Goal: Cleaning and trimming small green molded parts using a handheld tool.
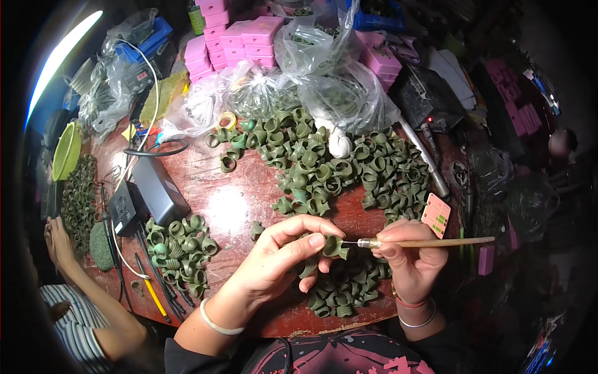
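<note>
My left hand pinches a dark green ring-shaped piece, apparently wax, between thumb and forefinger. A second green piece shows under its curled fingers; whether it is gripped too, I cannot tell. My right hand holds a thin wooden-handled needle tool like a pen, level and pointing left. Its fine metal tip reaches the rim of the held ring; contact is too small to confirm. Below the hands lies a heap of similar rings, and a larger heap spreads beyond them.
Left stand a grey box-shaped device, a small ring pile, cables and a yellow pencil. A co-worker's arm rests at far left. Plastic bags and pink boxes line the back. A metal tube lies right.
</note>
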Motion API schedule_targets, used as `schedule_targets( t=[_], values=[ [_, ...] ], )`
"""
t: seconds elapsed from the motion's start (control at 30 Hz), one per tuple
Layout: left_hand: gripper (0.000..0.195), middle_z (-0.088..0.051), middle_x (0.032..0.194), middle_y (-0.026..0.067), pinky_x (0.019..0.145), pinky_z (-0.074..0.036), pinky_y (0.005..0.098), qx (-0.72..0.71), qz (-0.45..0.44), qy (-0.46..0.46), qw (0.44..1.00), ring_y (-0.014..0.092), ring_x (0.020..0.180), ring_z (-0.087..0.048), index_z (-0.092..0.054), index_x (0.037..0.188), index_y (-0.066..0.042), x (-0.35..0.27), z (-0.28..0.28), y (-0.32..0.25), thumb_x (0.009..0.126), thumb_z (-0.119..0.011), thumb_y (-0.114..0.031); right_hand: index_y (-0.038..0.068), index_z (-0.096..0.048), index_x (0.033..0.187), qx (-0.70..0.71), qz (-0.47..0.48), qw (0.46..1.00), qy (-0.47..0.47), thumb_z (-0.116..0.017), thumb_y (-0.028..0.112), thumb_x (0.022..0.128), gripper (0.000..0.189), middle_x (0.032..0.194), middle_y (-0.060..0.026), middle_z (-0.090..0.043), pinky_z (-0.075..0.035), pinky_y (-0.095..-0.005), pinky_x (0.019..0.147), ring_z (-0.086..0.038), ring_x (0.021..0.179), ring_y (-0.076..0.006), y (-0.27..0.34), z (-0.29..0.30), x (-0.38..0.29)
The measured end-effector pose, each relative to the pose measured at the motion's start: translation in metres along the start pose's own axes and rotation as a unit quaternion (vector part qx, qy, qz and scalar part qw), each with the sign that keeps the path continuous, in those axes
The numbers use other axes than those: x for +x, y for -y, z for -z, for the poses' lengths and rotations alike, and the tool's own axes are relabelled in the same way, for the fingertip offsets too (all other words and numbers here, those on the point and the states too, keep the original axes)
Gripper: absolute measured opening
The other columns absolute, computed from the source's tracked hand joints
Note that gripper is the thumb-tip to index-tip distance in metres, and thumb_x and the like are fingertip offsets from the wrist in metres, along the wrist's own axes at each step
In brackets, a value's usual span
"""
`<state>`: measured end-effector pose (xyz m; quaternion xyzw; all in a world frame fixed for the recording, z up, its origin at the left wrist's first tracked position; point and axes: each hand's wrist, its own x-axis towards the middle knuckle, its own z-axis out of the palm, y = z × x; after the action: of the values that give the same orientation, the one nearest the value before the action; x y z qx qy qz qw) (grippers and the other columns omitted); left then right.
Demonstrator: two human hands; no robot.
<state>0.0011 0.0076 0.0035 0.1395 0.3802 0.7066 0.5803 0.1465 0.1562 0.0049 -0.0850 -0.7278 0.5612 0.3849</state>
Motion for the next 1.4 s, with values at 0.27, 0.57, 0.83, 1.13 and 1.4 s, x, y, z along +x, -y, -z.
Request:
schedule_targets(
  t=[0.27, 0.57, 0.83, 1.13, 1.4],
  values=[
    [0.030, -0.059, 0.084, 0.0094, 0.041, -0.042, 0.0188, 0.005, -0.004, -0.002, 1.000, 0.010, 0.068, -0.057, -0.058, 0.110, 0.002, -0.002, 0.001, -0.001, 0.095, -0.055, -0.023, -0.005, -0.061, 0.094, 0.092, -0.083, 0.991, 0.055, -0.065, 0.002, 0.088, 0.010, 0.085, -0.0096, -0.064, -0.044, -0.0208, 0.058, -0.055, 0.065, -0.0089, 0.005, 0.004, 0.003],
    [0.025, -0.061, 0.088, 0.0068, 0.047, -0.047, 0.0208, -0.045, 0.007, 0.035, 0.998, 0.010, 0.073, -0.059, -0.059, 0.114, 0.002, -0.002, 0.007, -0.001, 0.095, -0.055, -0.015, -0.006, -0.061, 0.094, 0.114, -0.123, 0.985, 0.045, -0.063, 0.002, 0.089, 0.010, 0.083, -0.0110, -0.064, -0.050, -0.0214, 0.062, -0.060, 0.069, -0.0108, 0.009, 0.002, 0.004],
    [0.024, -0.062, 0.096, 0.0136, 0.055, -0.053, 0.0244, -0.157, -0.033, 0.016, 0.987, 0.019, 0.081, -0.064, -0.056, 0.112, 0.000, 0.003, 0.010, 0.002, 0.094, -0.052, -0.016, -0.001, -0.057, 0.100, 0.088, -0.147, 0.981, -0.091, -0.052, 0.011, 0.098, 0.014, 0.070, -0.0063, -0.061, -0.042, -0.0173, 0.051, -0.053, 0.055, -0.0061, 0.006, 0.003, 0.012],
    [0.011, -0.062, 0.090, 0.0078, 0.058, -0.055, 0.0256, -0.137, -0.043, 0.061, 0.988, 0.018, 0.086, -0.066, -0.059, 0.090, -0.003, 0.005, 0.021, 0.010, 0.092, -0.061, -0.014, 0.002, -0.056, 0.087, -0.437, 0.024, 0.895, 0.087, -0.064, -0.005, 0.078, 0.014, 0.082, -0.0118, -0.060, -0.047, -0.0377, 0.067, -0.060, 0.077, -0.0308, -0.024, 0.003, 0.022],
    [0.034, -0.064, 0.101, 0.0108, 0.074, -0.051, 0.0295, 0.484, -0.320, -0.058, 0.812, 0.021, 0.090, -0.064, -0.063, 0.109, -0.001, 0.008, 0.004, 0.010, 0.076, -0.071, 0.001, 0.002, -0.059, 0.087, 0.003, -0.177, 0.983, 0.045, -0.074, -0.001, 0.079, 0.016, 0.080, -0.0015, -0.063, -0.046, -0.0198, 0.060, -0.058, 0.072, -0.0038, -0.014, -0.011, 0.005]
  ],
)
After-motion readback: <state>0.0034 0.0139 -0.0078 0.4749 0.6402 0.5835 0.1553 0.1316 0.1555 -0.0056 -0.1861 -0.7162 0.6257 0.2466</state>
